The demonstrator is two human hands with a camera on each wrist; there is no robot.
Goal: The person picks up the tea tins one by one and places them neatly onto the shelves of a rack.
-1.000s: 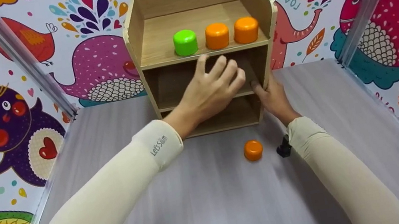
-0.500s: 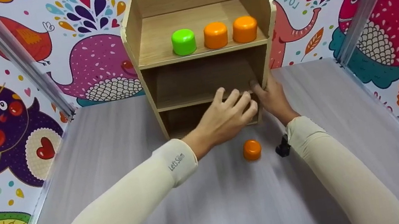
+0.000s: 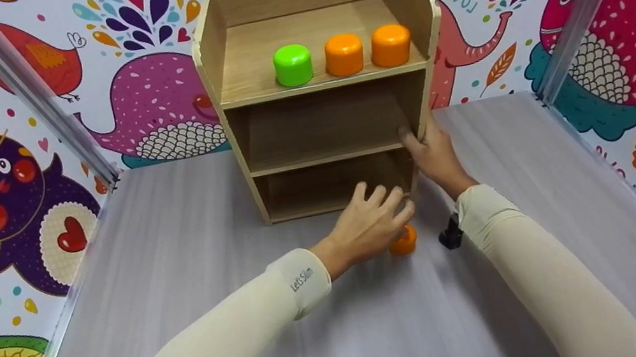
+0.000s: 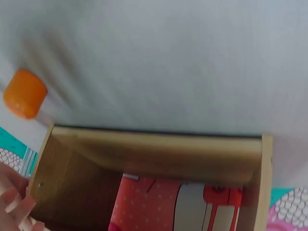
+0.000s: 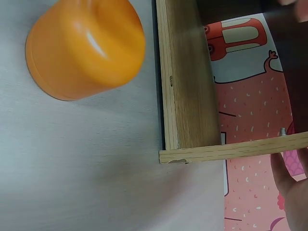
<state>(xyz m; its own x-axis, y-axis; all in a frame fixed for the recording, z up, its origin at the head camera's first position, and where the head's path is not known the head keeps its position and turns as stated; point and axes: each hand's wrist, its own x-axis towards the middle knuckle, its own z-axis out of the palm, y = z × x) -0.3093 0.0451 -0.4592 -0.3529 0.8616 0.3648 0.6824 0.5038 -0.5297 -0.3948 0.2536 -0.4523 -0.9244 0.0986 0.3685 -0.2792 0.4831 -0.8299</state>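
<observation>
My right hand (image 3: 439, 159) grips the right side wall of a wooden shelf unit (image 3: 337, 157), its thumb at the front edge. In the right wrist view, that hand's fingers (image 5: 288, 197) lie along the wall's outer face. My left hand (image 3: 370, 225) hovers in front of the unit with loosely bent, spread fingers, holding nothing. It partly covers an orange rounded cylinder (image 3: 403, 243) on the table; whether they touch cannot be told. The same orange cylinder (image 5: 86, 48) looks smooth and glossy, with a dented top, in the right wrist view.
On the unit's top shelf stand a green rounded cylinder (image 3: 293, 66) and two orange ones (image 3: 345, 56). A small black object (image 3: 451, 235) shows beside the right cuff. Printed walls (image 3: 156, 102) with metal corner posts enclose the grey table (image 3: 190, 226).
My left hand has come down from the middle shelf's front to the orange cylinder on the table, its fingers still loosely bent. The right hand keeps its hold on the unit.
</observation>
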